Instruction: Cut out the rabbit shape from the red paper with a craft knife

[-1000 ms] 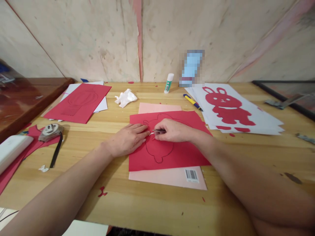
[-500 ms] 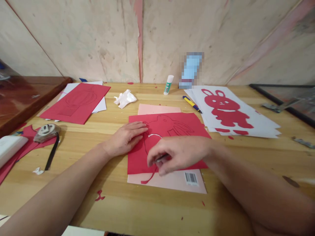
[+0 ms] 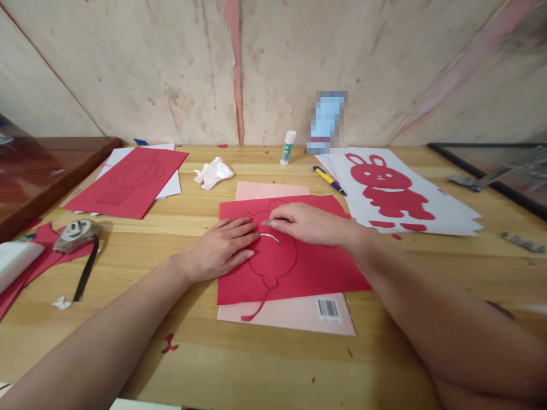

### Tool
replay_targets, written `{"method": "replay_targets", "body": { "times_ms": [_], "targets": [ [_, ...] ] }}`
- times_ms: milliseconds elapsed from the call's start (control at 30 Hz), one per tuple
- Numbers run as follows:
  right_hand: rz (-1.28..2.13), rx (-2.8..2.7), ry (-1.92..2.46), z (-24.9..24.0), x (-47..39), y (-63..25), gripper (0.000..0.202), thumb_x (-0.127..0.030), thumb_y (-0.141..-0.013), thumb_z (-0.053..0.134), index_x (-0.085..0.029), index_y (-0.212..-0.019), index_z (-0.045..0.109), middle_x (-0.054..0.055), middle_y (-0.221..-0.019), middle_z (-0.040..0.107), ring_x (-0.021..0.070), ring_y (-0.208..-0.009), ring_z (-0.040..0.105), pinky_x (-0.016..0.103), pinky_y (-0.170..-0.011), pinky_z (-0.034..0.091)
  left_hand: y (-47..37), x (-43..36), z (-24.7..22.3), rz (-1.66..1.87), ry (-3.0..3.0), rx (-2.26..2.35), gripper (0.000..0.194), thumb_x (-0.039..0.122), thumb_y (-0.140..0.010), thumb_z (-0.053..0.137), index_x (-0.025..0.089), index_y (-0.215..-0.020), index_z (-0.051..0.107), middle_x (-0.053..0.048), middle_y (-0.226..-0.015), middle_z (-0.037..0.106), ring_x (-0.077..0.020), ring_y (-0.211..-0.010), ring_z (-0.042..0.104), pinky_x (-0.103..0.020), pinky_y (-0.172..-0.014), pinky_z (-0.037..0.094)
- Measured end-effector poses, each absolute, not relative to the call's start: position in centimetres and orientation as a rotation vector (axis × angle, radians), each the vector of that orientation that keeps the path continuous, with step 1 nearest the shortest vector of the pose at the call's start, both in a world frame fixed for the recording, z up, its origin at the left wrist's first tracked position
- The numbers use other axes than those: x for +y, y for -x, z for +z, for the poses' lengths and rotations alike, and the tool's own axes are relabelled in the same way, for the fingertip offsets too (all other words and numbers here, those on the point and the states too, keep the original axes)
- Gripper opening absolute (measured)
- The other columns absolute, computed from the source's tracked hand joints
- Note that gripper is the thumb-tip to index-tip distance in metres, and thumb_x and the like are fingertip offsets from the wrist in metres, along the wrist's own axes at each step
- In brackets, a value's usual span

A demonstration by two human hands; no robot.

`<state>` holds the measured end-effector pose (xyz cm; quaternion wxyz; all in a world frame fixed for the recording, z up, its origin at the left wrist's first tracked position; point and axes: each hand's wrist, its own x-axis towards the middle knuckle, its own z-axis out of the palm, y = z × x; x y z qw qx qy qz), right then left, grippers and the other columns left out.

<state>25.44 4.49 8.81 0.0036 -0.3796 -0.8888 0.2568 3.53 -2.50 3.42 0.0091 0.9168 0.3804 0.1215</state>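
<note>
A red sheet of paper (image 3: 325, 267) with a dark outline drawing lies on a pale pink booklet (image 3: 290, 319) with a barcode. My left hand (image 3: 222, 247) rests flat on the sheet's left side, fingers stretched out. Pinched in my right hand (image 3: 299, 222) is a small metal blade (image 3: 265, 223), its tip at the paper just above a curved white slit. Most of the blade is hidden by my fingers, as is part of the drawing. From the sheet's lower edge a thin red paper strip (image 3: 256, 309) hangs over the booklet.
At right, a red rabbit cutout (image 3: 387, 196) lies on white sheets beside a yellow-blue pen (image 3: 329, 180). A glue stick (image 3: 288, 148), blurred phone-like object (image 3: 327, 121) and crumpled tissue (image 3: 213, 173) are farther back. Another drawn red sheet (image 3: 128, 182) and a tape measure (image 3: 77, 235) are left.
My right hand has moved up and away from me across the red sheet, bringing the blade to the paper and uncovering the lower outline. My left hand stays flat on the sheet.
</note>
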Motion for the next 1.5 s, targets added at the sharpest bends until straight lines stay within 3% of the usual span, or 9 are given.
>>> {"method": "replay_targets", "body": {
  "times_ms": [333,767,1500],
  "targets": [
    [0.303,-2.864,1.183,7.0,4.3,-25.0,0.016,-0.023,-0.086,0.050,-0.020,-0.083,0.065,0.006,-0.081,0.068,0.0175,-0.074,0.058,0.027,-0.056,0.027,-3.1,-2.3,3.7,0.400,-2.800,1.144,0.042,0.038,-0.100,0.037,0.016,-0.131,0.054,-0.011,-0.138,0.053,-0.0256,-0.129,0.048,-0.046,-0.106,0.041],
    [0.228,-2.940,1.205,7.2,3.4,-24.1,0.019,-0.019,-0.087,0.048,-0.021,-0.091,0.066,0.006,-0.092,0.070,0.0187,-0.082,0.059,0.028,-0.054,0.024,-2.6,-2.0,3.8,0.360,-2.735,1.097,0.042,0.035,-0.098,0.040,0.016,-0.134,0.051,-0.012,-0.141,0.049,-0.0258,-0.133,0.044,-0.048,-0.108,0.038],
    [0.142,-2.980,1.229,7.8,3.1,-24.0,0.025,-0.017,-0.088,0.046,-0.021,-0.098,0.069,0.007,-0.087,0.068,0.0190,-0.077,0.059,0.027,-0.055,0.028,-2.8,-2.0,4.1,0.369,-2.755,1.091,0.040,0.034,-0.098,0.041,0.014,-0.131,0.054,-0.014,-0.137,0.053,-0.0266,-0.128,0.049,-0.047,-0.106,0.041]
  ]
}}
